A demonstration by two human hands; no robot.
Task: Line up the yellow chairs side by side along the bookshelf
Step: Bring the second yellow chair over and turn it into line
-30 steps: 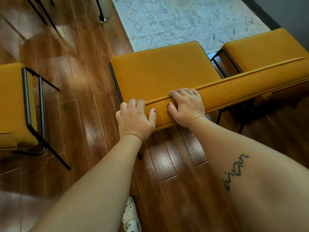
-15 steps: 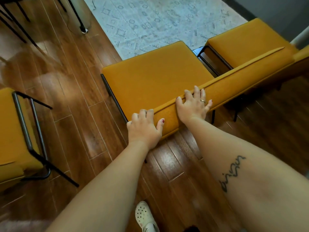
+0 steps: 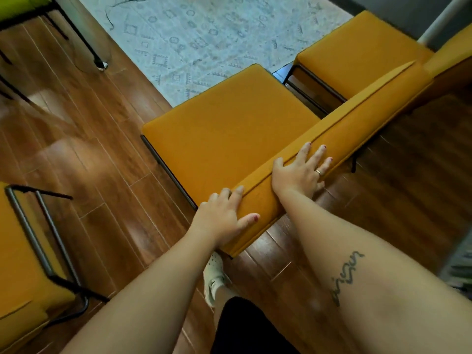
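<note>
Left yellow chair (image 3: 20, 251) and right yellow chair (image 3: 357, 54) are cut off by the frame edges. The middle yellow chair (image 3: 229, 139) stands just beside the right one (legs mostly hidden), its seat front at the rug (image 3: 204, 34). Left hand (image 3: 224, 215) grips its backrest (image 3: 357, 118), fingers curled over the top. Right hand (image 3: 301, 172) presses flat, fingers spread.
</note>
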